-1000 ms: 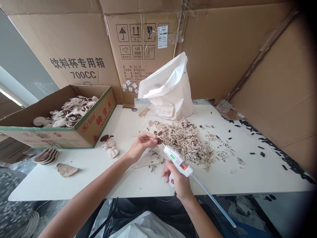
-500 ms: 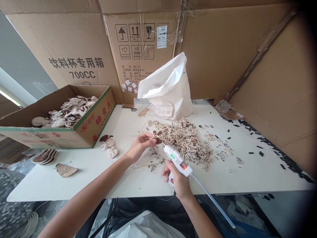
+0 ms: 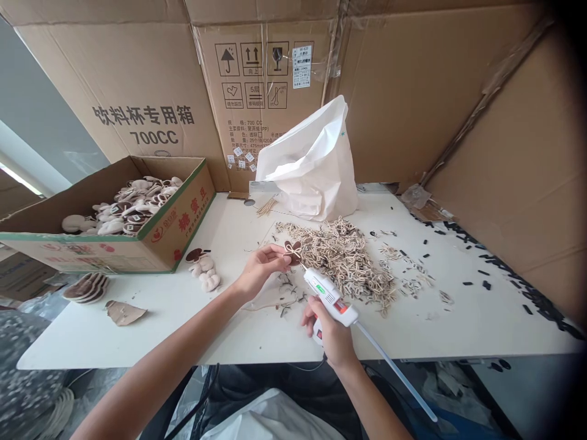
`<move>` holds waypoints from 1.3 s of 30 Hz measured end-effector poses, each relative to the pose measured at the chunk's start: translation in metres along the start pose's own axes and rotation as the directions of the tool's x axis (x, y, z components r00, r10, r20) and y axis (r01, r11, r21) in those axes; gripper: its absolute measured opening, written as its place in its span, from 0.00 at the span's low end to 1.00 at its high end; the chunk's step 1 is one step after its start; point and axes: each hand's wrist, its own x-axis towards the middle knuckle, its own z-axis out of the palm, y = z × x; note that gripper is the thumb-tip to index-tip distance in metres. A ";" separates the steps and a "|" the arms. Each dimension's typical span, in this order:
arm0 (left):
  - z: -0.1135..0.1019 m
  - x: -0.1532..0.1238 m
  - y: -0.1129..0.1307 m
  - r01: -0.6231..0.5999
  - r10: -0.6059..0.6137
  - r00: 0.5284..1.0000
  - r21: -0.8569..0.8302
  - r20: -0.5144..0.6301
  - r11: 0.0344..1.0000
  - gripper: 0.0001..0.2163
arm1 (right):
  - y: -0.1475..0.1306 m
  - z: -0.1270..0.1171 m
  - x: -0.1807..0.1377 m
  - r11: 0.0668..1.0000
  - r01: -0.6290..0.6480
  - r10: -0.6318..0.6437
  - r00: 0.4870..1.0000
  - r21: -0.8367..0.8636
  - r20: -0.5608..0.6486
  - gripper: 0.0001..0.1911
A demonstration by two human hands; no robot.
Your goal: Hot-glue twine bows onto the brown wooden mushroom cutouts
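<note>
My left hand pinches a small brown felt piece with a cream cord bow on it. In my right hand is a white hot glue gun, its green light lit and a long glue stick poking out of the back. The gun's nozzle tip is right by the lower edge of the brown piece; whether they touch I cannot tell. Just beyond lies a heap of knotted cream cord bows. Left of my left hand, several cream plush pieces and a brown one lie on the white table.
A cardboard box of plush pieces stands at the left. Nearby are a stack of brown-and-cream pieces and a cardboard scrap. A white bag stands behind the heap. Small black pieces are scattered at right. Cardboard walls enclose the table.
Both hands keep nearly the same places, with the nozzle still at the brown piece. The whole view has shifted very slightly.
</note>
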 end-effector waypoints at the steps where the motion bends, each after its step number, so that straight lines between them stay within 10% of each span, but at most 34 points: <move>1: 0.000 0.000 0.000 -0.001 0.001 1.000 0.000 0.000 1.000 0.13 | 0.001 0.000 0.000 1.000 -0.002 0.002 1.000 -0.004 0.002 0.24; 39: -0.002 0.001 0.001 0.044 -0.047 0.999 -0.116 -0.020 0.992 0.11 | 0.010 -0.003 0.004 1.000 0.012 -0.011 1.000 -0.004 0.028 0.24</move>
